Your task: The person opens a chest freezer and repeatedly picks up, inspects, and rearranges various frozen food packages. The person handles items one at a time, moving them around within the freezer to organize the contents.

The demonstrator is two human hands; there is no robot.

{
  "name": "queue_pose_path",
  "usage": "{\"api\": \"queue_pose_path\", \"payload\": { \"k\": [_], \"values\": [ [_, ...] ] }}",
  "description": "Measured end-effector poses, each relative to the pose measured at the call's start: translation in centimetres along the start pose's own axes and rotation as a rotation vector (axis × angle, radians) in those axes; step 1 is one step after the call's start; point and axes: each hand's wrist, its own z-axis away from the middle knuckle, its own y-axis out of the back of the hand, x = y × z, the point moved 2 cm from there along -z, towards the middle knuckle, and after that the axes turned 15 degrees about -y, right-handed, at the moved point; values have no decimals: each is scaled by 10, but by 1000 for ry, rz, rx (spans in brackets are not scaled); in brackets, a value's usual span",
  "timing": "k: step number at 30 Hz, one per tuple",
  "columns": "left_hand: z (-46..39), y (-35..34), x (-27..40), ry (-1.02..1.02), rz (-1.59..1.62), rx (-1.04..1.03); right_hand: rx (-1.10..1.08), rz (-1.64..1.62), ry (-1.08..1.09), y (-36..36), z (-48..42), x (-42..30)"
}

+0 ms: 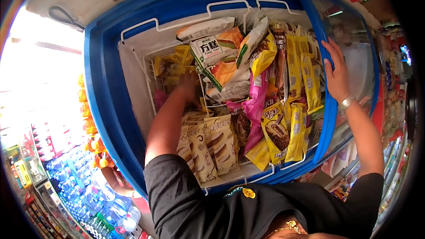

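Observation:
A blue-rimmed chest freezer (pixel 109 83) holds packed ice creams in white wire baskets (pixel 149 96). Blurred and in shadow, my left hand (pixel 189 88) reaches into the left basket beside yellow wrapped packs (pixel 181 56); whether its fingers hold anything cannot be told. My right hand (pixel 337 69) rests with fingers spread on the blue frame of the sliding glass lid (pixel 355 43). Between the hands lie white and green packs (pixel 211 51), a pink wrapper (pixel 257 96) and yellow chocolate ice cream packs (pixel 277 127). Cream-coloured packs (pixel 222 142) stand nearer my body.
Shrink-wrapped water bottles (pixel 99 202) stand on the floor at lower left, near hanging orange packets (pixel 88 113). Shelves of goods (pixel 393 106) line the right side. The freezer's near rim (pixel 285 177) runs close before my body.

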Motion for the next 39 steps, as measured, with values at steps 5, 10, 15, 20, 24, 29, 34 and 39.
{"api": "queue_pose_path", "payload": {
  "k": [5,10,15,20,24,29,34,39],
  "values": [
    [0,64,13,259,260,-34,-6,-7,-12,0,4,1],
    [-13,20,-24,33,68,137,22,18,-12,1,1,-2],
    [-21,33,-9,16,311,-7,40,-6,-19,0,-2,-1],
    [-20,45,5,-4,187,-144,3,21,-62,3,2,1],
    [-18,46,9,-124,210,-218,25,12,-49,1,4,5],
    [-10,-10,-1,-274,209,-391,48,12,-8,-1,1,1],
    [-11,19,19,-219,188,-935,83,-2,64,-7,1,8],
    [5,-14,-2,-387,-23,-518,40,10,53,-1,0,2]
  ]
}}
